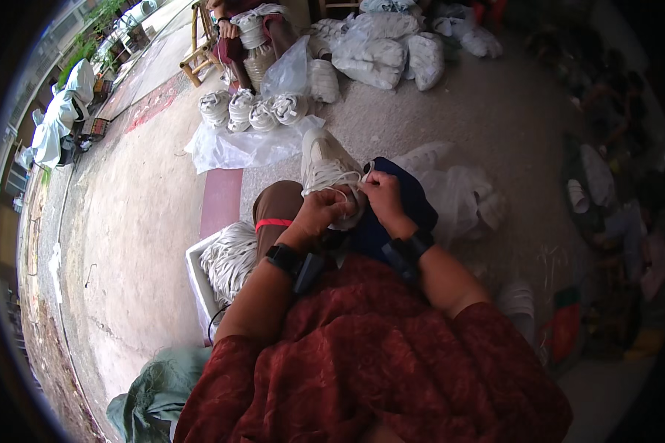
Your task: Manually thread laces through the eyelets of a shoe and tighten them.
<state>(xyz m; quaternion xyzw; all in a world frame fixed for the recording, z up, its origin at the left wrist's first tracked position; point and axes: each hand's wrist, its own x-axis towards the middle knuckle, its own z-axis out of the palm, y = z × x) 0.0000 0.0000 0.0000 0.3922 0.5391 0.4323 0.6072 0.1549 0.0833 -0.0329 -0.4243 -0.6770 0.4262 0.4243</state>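
A white lace-up shoe [325,158] rests on my lap, toe pointing away from me, with loose white shoelace [341,193] looped around its upper part. Over the ankle end, my left hand [324,213] is closed with its fingers pinching the lace. Just right of the shoe's opening, my right hand [386,198] pinches another stretch of the lace between thumb and fingers. The two hands are close together, and they partly hide the shoe's opening. Beneath the right hand lies dark blue cloth [414,193] on my leg.
A white box [196,272] full of bundled white laces [233,258] stands by my left leg. Ahead, several white shoes [263,117] sit on a plastic sheet [236,148]. Another person's hand [229,29] is near a shoe stack. Plastic bags [369,48] of shoes lie behind.
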